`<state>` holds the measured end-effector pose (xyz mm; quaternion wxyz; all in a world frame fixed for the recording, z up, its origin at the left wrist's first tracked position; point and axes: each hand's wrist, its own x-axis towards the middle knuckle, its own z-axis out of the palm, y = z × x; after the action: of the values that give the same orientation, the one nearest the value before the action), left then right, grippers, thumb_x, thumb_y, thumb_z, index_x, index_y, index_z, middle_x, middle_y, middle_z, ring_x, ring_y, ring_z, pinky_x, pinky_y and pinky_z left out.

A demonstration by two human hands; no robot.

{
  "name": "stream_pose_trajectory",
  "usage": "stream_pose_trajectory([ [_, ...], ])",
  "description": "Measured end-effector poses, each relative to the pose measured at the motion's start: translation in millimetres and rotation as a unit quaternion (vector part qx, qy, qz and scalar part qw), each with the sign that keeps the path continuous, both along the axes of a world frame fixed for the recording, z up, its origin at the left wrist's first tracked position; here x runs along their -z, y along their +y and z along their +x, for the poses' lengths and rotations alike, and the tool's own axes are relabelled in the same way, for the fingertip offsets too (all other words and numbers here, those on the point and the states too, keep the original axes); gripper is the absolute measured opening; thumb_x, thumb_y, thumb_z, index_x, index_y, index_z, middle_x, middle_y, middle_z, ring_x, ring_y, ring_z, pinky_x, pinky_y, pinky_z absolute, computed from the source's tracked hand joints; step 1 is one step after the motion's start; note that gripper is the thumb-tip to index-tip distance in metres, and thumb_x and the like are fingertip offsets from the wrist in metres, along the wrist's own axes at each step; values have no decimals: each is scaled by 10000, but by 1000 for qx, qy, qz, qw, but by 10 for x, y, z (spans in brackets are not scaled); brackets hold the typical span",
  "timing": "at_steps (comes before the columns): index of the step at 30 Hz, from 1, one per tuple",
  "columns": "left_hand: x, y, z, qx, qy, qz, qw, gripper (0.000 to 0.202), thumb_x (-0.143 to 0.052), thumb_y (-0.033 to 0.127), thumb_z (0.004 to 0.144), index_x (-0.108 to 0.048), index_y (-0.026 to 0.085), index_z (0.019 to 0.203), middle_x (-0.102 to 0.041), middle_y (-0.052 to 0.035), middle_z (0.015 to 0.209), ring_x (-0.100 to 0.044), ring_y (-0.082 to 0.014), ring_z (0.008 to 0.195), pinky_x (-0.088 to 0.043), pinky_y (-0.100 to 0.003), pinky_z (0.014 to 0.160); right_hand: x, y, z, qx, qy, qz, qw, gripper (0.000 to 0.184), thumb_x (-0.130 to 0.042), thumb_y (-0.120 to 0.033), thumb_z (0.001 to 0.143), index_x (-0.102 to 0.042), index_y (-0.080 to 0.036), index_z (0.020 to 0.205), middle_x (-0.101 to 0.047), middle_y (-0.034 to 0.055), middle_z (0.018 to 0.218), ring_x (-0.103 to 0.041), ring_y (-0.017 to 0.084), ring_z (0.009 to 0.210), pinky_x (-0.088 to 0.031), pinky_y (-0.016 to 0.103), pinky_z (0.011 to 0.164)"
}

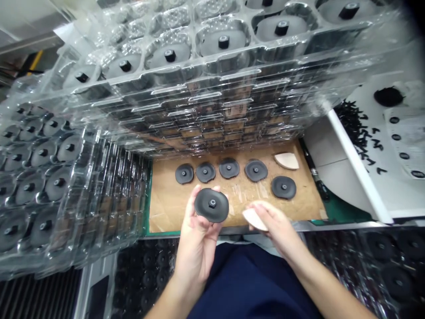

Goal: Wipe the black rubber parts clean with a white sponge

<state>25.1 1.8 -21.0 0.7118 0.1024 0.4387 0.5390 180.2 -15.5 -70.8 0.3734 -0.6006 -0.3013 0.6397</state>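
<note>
My left hand [195,241] holds a round black rubber disc [211,204] with a short central stud, its fingers behind the rim and the stud facing up. My right hand [277,228] grips a cream wedge-shaped pad [255,219] and brings it next to the disc, apart from it or barely touching. Several matching black discs, such as one [256,170], lie on a tan wooden board [175,199] just beyond my hands. A second cream wedge pad [287,161] rests at the board's far right corner.
Stacked clear plastic trays [199,66] of black discs rise behind and left of the board. A white bin [365,146] with small black pieces stands at right. A black pen [314,170] lies along the board's right edge. Dark trays of parts sit below.
</note>
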Motion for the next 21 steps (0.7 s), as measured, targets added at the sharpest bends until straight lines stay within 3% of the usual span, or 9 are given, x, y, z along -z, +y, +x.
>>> stream_pose_trajectory([
  [2, 0, -17, -4, 3, 4, 1, 1000, 544, -767, 339, 662, -587, 293, 1173, -671, -61, 1182, -636, -214, 1068, -521, -262, 867, -244, 151, -3, 23, -19, 50, 998, 305, -564, -452, 813, -588, -186, 960, -614, -4, 667, -501, 85, 457, -348, 171, 362],
  [4, 4, -37, -18, 10, 7, 3, 1000, 544, -768, 359, 656, -602, 257, 1164, -672, -66, 1171, -624, -214, 1079, -520, -254, 865, -522, 275, -73, 13, -73, 176, 982, 252, -567, -336, 835, -580, -214, 1056, -648, 26, 865, -598, 121, 655, -480, 212, 531],
  [7, 32, -72, -79, 55, -6, -34, 998, 541, -777, 334, 652, -612, 231, 1156, -706, -59, 1065, -644, -212, 1023, -528, -266, 852, -824, 352, -241, -112, -173, 360, 910, 209, -460, -190, 893, -588, -173, 1058, -642, 74, 1002, -612, 167, 909, -503, 284, 787],
  [9, 60, -91, -131, 76, -10, -71, 995, 539, -782, 263, 654, -606, 244, 1164, -712, -43, 1044, -664, -196, 963, -541, -259, 816, -904, 366, -325, -237, -190, 360, 882, 202, -431, -137, 899, -601, -156, 1008, -649, 65, 952, -615, 156, 871, -500, 273, 779],
  [11, 76, -96, -166, 71, -8, -85, 994, 508, -780, 238, 655, -622, 249, 1138, -715, -29, 1025, -670, -178, 918, -549, -245, 782, -919, 381, -377, -312, -199, 332, 868, 193, -439, -111, 896, -612, -157, 967, -652, 46, 922, -617, 144, 838, -494, 256, 763],
  [12, 75, -92, -174, 69, -8, -83, 994, 472, -780, 249, 654, -641, 233, 1105, -719, -28, 988, -671, -173, 895, -551, -241, 773, -915, 385, -396, -311, -212, 332, 865, 195, -437, -115, 900, -615, -154, 971, -651, 46, 915, -618, 147, 838, -492, 261, 769],
  [16, 11, -46, -194, 98, -30, -71, 992, 411, -807, 251, 612, -687, 202, 1002, -728, -21, 874, -678, -162, 821, -555, -222, 744, -924, 332, -410, -184, -235, 390, 871, 246, -409, -154, 916, -599, -107, 1066, -643, 89, 942, -619, 175, 854, -500, 290, 776],
  [21, -26, -41, -200, 87, -12, -62, 994, 556, -841, 200, 544, -661, 249, 1068, -718, -22, 1041, -665, -204, 962, -547, -261, 815, -963, 277, -329, -270, -162, 328, 891, 186, -486, -99, 884, -631, -178, 971, -665, -6, 887, -614, 91, 789, -478, 176, 738],
])
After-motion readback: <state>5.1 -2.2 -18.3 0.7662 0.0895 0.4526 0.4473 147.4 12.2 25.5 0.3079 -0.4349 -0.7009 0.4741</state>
